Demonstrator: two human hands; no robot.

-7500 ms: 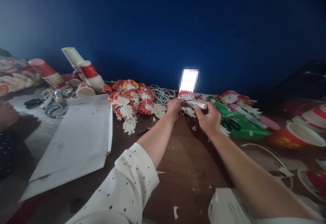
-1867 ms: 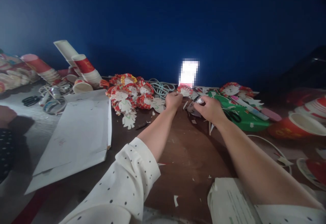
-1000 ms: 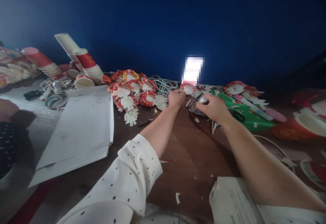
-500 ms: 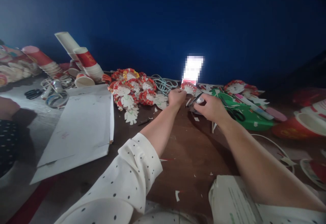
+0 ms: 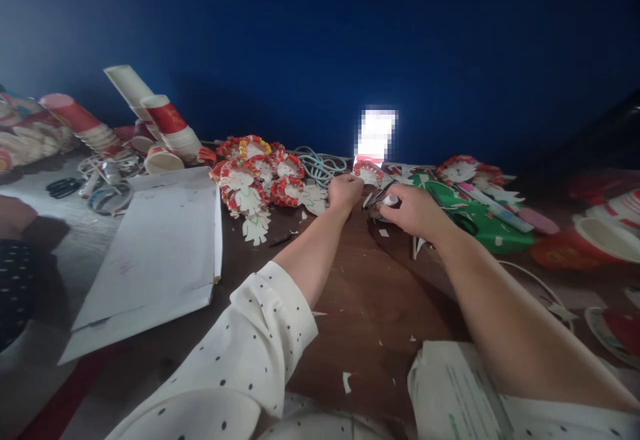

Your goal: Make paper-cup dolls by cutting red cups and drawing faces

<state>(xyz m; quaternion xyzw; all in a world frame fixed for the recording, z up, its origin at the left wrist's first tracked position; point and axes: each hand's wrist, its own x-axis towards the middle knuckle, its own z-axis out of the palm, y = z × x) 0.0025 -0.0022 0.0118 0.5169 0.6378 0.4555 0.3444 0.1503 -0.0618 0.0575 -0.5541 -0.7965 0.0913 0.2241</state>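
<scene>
Beside the bright screen (image 5: 375, 135) at the back of the table, my left hand (image 5: 346, 192) is closed, its fingertips turned away; I cannot make out what they hold. A red-and-white paper cutout with a fringed rim (image 5: 369, 173) stands just beyond it, below the screen. To the right, my right hand (image 5: 413, 211) is closed, thumb and fingers around a small object with a white round end (image 5: 391, 199); its kind is unclear. Dark thin tools and paper scraps (image 5: 383, 233) lie near those fingers.
Paper figures with red rims (image 5: 245, 183) are heaped left of my hands, beside a pale blue cord (image 5: 323, 165). A white board (image 5: 155, 247) and stacked paper cups (image 5: 173, 127) are farther left. A green sheet (image 5: 500, 230) and red cup (image 5: 565, 250) lie right.
The whole view has shifted slightly. Both hands keep nearly the same position and grip, with only slight movement at the right fingers.
</scene>
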